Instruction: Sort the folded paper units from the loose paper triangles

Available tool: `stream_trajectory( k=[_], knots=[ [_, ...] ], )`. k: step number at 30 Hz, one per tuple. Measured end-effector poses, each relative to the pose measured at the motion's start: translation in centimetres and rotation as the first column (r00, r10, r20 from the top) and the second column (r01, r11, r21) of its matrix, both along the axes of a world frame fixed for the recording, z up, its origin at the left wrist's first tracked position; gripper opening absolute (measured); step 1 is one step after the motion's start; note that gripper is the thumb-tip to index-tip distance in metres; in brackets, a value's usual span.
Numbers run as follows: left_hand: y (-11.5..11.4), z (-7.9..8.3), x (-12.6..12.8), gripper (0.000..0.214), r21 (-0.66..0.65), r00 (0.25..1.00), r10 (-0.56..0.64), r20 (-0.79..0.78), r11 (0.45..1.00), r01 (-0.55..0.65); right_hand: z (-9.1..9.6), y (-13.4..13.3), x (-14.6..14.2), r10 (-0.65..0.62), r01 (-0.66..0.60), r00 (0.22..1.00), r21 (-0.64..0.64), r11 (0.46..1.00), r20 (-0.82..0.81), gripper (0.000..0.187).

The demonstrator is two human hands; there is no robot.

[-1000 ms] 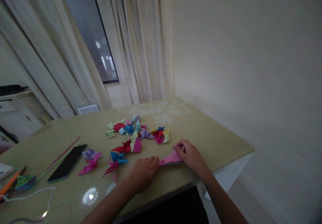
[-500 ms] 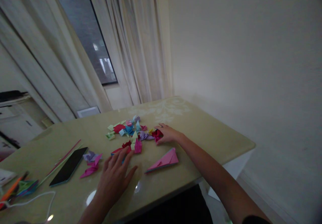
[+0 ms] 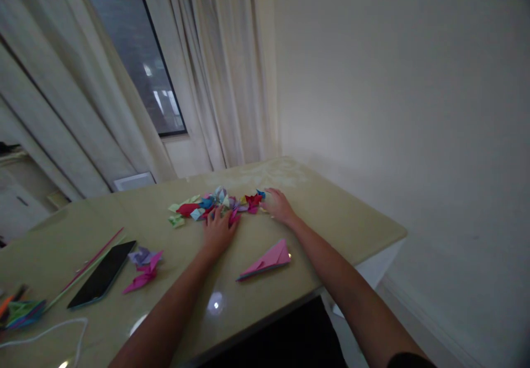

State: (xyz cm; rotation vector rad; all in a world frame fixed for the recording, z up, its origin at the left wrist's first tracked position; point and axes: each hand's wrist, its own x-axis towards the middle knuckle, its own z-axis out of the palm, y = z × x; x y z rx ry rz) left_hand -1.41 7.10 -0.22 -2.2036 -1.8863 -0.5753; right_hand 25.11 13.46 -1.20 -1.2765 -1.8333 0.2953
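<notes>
On the worktop [image 3: 343,224], the heap of folded papers [image 3: 221,197] meets both my hands — left hand [image 3: 218,231], fingers spread, over its near side; right hand [image 3: 280,207], fingers and thumb parted, at its right end.

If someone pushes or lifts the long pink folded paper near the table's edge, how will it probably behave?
The pink folded paper is probably light, since it looks like thin sheet material. Its overlapping layers may make it fairly stiff, though pressing could crease it. Pushed, it would likely slide rather than roll, lying low on the glossy tabletop.
</notes>
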Motion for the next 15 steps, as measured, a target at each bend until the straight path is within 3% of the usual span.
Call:
stream_trajectory(
  k=[3,5,10,15],
  knots=[
    [0.4,-0.5,0.4,0.052,0.127,0.988,0.131,0.081,0.982,-0.141,0.2,-0.3,2.7,-0.076,0.074,0.996,-0.048,0.996,-0.048,0.050],
    [-0.2,-0.7,0.3,0.054,0.183,0.988,0.123,0.088,0.973,-0.138,0.2,-0.7,3.8,-0.048,0.045,0.998,-0.091,0.995,-0.035,0.050],
    [-1.3,-0.6,0.4,0.045,0.157,0.993,-0.119,0.006,0.981,0.116,0.2,-1.9,2.8,0.146,-0.132,0.988,-0.221,0.966,0.048,0.058],
    [-1.2,-0.6,1.0,0.040,0.129,0.947,-0.317,-0.043,0.938,0.320,0.3,-2.5,0.5,0.214,-0.190,0.963,-0.153,0.970,0.163,0.062]
  ],
)
